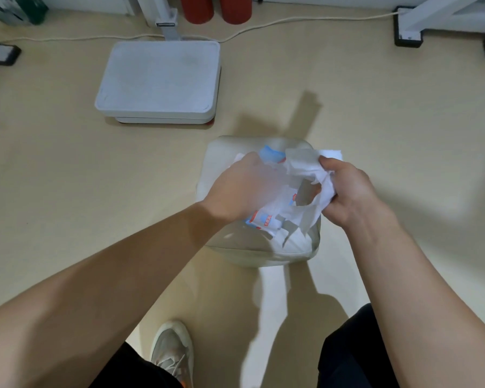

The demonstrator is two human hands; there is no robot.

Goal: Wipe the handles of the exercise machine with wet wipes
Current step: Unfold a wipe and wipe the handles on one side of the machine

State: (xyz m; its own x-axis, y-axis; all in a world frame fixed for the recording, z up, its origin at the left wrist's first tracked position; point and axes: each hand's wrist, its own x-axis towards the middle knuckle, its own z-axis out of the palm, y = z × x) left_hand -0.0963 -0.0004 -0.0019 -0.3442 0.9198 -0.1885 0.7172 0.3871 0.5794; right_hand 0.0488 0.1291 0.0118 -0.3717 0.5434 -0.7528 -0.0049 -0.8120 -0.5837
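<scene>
My left hand [242, 189] grips a white pack of wet wipes [263, 217] with blue and red print, held over a pale rounded seat [230, 163]. My right hand [347, 194] is closed on a white wet wipe [305, 169] that stretches from the pack up to its fingers. The wipe is crumpled and partly spread between both hands. Motion blur softens the left hand and the pack. No machine handle is visible.
A grey flat platform [160, 82] lies on the beige floor ahead left, with a white cord [263, 26] running behind it. Two red rollers [216, 8] stand at the back. White frame feet on black pads [408, 32] sit far right. My shoe [172, 351] is below.
</scene>
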